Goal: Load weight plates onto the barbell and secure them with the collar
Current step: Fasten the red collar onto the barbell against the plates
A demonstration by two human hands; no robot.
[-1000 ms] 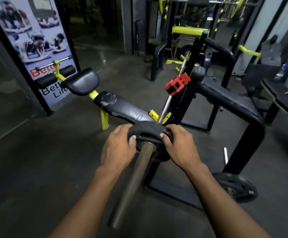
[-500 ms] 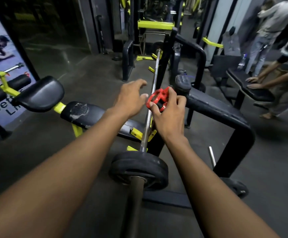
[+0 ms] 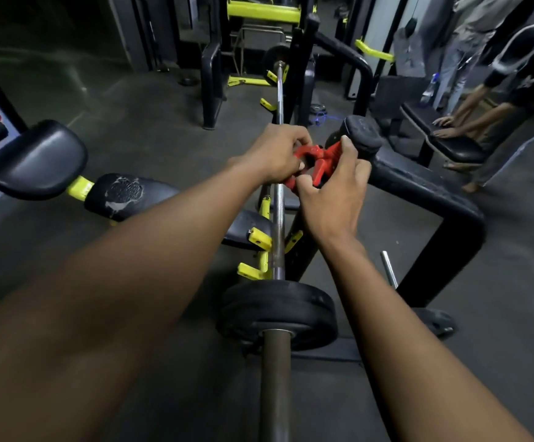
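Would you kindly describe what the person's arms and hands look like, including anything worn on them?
Both arms are bare along their whole visible length: no sleeves, gloves, wraps, watch or bands show. The left hand and right hand carry no visible rings. Fingernails are short and unpainted where they show. No markings or tattoos are apparent.

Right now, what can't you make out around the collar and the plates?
- Head view: red collar, mostly covered by left hand and right hand; latch state unclear.
- Loaded weight plate: plate count unclear, seen edge-on.
- Barbell near end: cut by bottom edge.
- Far-end plate: too small.
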